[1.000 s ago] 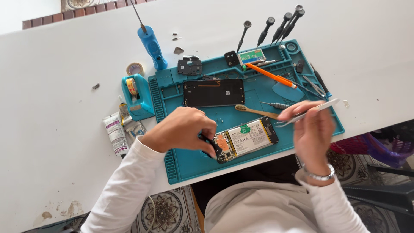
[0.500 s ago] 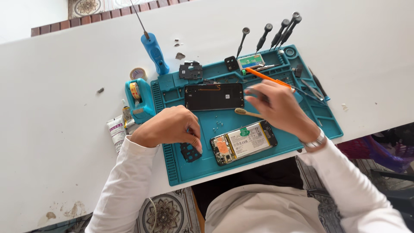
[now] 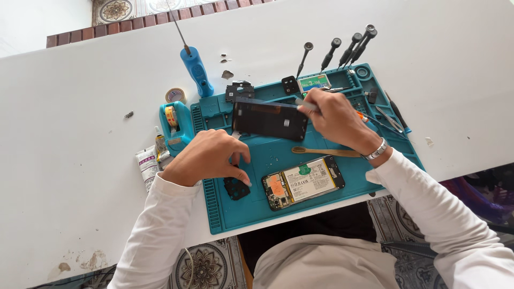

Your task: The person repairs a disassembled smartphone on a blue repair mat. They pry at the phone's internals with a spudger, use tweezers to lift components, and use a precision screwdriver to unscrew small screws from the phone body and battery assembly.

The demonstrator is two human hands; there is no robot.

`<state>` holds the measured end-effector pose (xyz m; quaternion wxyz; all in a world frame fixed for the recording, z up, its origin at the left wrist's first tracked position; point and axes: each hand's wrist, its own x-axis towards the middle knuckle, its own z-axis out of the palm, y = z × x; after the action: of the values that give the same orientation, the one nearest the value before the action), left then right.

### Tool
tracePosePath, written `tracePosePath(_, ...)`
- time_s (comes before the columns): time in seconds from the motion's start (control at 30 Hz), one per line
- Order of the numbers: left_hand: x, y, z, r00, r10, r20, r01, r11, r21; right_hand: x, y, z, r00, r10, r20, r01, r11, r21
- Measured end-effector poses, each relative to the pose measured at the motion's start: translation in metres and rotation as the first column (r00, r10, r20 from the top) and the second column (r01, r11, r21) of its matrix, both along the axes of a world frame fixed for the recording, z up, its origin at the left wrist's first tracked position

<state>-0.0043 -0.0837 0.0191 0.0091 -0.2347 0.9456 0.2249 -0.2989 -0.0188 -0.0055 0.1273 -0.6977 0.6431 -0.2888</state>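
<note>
**Both hands down on the repair mat**

While the left hand [image 3: 206, 158] rests on the teal mat [image 3: 342, 179], its fingers curl down and its fingertips [image 3: 242, 179] touch a small dark part [image 3: 236, 189] lying near the mat's front edge; the grip there is loose, pressing on the part more than closing round it. The right hand [image 3: 337, 120] is closed on a slim silver tool [image 3: 306, 104], which juts out to the left, over the top right corner of the dark panel [image 3: 269, 119]. Whether the tip touches the panel cannot be told.

That panel lies flat in the middle of the mat, long axis running left to right, slightly tilted so its right end sits lower in the view. Nearer the person lies the opened phone [image 3: 303, 182], insides up, long axis also left to right, its right end raised a little toward the mat's far side; neither hand touches it. Between phone and panel lies a wooden stick [image 3: 325, 152], just beside the right wrist.

Left of the mat on the white desk [image 3: 80, 107] stand a blue tape dispenser [image 3: 174, 126] and a blue-handled tool [image 3: 196, 69]. Four screwdrivers [image 3: 348, 49] lean at the mat's far edge.
</note>
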Motion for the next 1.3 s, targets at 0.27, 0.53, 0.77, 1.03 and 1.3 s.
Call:
tracePosePath(0.27,-0.003,0.000,0.001,0.993,-0.031,-0.113,0.027,0.999,-0.039,-0.018,0.037,0.021,0.992,-0.048,0.117,0.063,0.990,-0.129)
tracePosePath(0.53,-0.006,0.017,0.012,0.969,0.134,-0.210,-0.145,0.989,-0.040,-0.034,0.087,0.025,0.992,0.117,0.045,-0.095,0.934,-0.344)
tracePosePath(0.77,-0.004,0.075,-0.001,0.815,0.178,-0.552,-0.171,0.983,0.064,-0.032,0.118,0.009,0.976,0.209,-0.056,-0.210,0.852,-0.479)
tracePosePath(1.03,-0.007,0.111,-0.013,0.663,0.362,-0.655,-0.339,0.926,0.170,-0.031,0.127,-0.013,0.962,0.140,0.235,-0.081,0.966,-0.245)
tracePosePath(1.3,-0.017,0.115,-0.027,0.539,0.229,-0.811,-0.455,0.889,-0.051,-0.030,0.121,-0.012,0.849,0.262,0.460,-0.273,0.961,-0.044)
